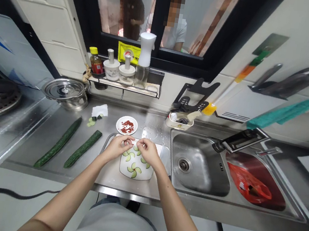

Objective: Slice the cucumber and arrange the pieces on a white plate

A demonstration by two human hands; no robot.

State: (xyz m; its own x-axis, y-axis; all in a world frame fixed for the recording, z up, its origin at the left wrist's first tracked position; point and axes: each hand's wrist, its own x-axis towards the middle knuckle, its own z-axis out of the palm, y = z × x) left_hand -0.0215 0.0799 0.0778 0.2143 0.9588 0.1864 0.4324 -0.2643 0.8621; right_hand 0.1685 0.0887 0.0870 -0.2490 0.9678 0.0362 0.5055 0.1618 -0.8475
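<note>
My left hand [120, 147] and my right hand [148, 152] hover close together over the far part of a square white plate [145, 174]. The fingers of both are pinched; whatever sits between the fingertips is too small to make out. Green-edged cucumber slices [134, 170] lie on the plate in pinwheel groups, one with a reddish centre. My hands partly cover the groups at the back. Under the plate is a pale cutting board [109, 180]. Just beyond my fingers stands a small round white dish [118, 125] with small red pieces [127, 127] scattered in it.
Two cucumbers, one whole [59, 143] and one cut [83, 149], lie left on the steel counter. Behind them are a lidded pot [70, 94] and cucumber scraps [91, 122]. A sink [199, 165] is at right, with a red bag [249, 185] in its second basin.
</note>
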